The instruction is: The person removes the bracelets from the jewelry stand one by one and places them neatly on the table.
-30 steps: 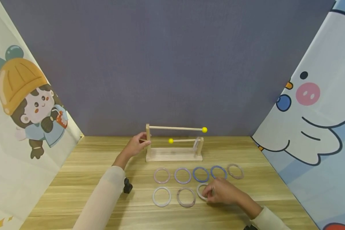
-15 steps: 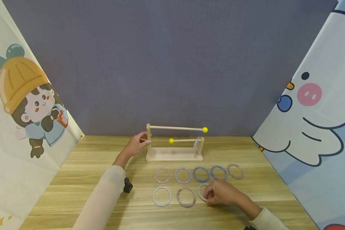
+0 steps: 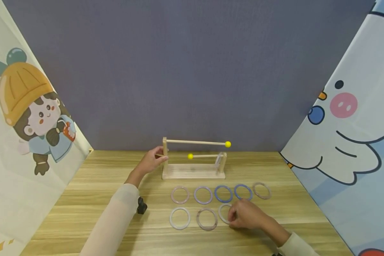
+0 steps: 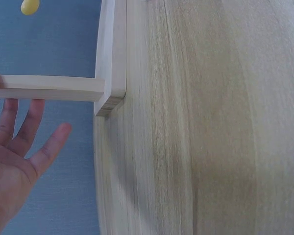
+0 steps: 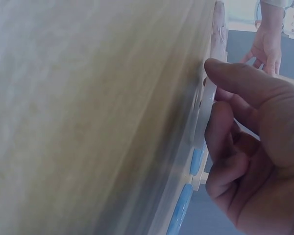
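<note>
My left hand [image 3: 148, 163] holds the left post of a wooden stand [image 3: 193, 172], thumb in front and fingers behind. The left wrist view shows that post [image 4: 51, 88] between thumb and fingers. A pale clear bangle [image 3: 217, 160] hangs on the stand's lower rod, near the right post. Low over the table, my right hand [image 3: 248, 214] pinches the right edge of a white bangle [image 3: 219, 213]. In the right wrist view thumb and index finger meet at this bangle [image 5: 204, 117]; the other fingers are curled. Part of the bangle is hidden behind the hand.
Behind lies a row of bangles: pink [image 3: 171, 195], lilac [image 3: 195, 195], two blue ones [image 3: 215, 193] and a brownish one [image 3: 270, 193]. Another white bangle [image 3: 170, 218] and a mottled brown one [image 3: 198, 219] lie to the left. Yellow balls [image 3: 228, 144] cap the rods.
The white bangle at my right hand shifts slightly right, then back left. The right fingers bunch closer at its edge. My left hand stays on the post.
</note>
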Available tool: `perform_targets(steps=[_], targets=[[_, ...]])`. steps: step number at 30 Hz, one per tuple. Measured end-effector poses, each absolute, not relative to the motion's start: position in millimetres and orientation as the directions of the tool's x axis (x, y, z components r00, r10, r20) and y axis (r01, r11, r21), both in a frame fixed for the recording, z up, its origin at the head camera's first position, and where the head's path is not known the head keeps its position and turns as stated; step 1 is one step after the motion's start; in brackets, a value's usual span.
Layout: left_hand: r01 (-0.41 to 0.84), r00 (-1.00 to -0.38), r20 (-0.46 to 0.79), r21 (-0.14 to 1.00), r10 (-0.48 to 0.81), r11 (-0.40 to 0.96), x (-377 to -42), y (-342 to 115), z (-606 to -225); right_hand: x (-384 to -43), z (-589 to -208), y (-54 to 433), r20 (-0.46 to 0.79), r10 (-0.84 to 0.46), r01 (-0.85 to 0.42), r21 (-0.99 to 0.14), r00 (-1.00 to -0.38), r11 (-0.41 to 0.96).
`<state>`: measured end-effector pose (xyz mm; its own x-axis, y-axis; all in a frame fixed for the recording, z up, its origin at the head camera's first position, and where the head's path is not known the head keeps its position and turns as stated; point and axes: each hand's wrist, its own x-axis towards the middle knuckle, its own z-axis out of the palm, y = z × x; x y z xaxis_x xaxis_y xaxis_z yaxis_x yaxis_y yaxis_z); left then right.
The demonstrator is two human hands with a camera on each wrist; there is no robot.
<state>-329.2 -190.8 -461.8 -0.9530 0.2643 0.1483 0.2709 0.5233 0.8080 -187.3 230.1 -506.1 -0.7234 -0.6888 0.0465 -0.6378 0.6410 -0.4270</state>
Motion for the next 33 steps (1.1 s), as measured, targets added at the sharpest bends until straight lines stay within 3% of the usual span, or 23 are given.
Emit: perform_targets(steps=[15,21,24,33], targets=[[0.287,-0.95,0.173,0.814,0.26,0.505,-329.4,-191.3,-464.8,-188.6,-505.1,230.5,0.005,-0.684,-0.615,-0.443,-0.73,0.653],[0.296,-0.946,0.182,0.824,0.269,0.483,-329.7,-190.1,-466.0,-193.0,-497.0,231.2,-0.008,-0.646,-0.549,-0.52,-0.763,0.655],[0.303,-0.942,0.189,0.831,0.276,0.466,-329.8,-190.1,-466.3,-199.3,-494.3,231.6,0.033,-0.618,-0.527,-0.56,-0.786,0.639],[0.301,-0.938,0.172,0.833,0.3,0.464,-328.9,-192.8,-471.7,-224.4,-488.5,220.9,0.193,-0.429,-0.462,-0.531,-0.882,0.71]])
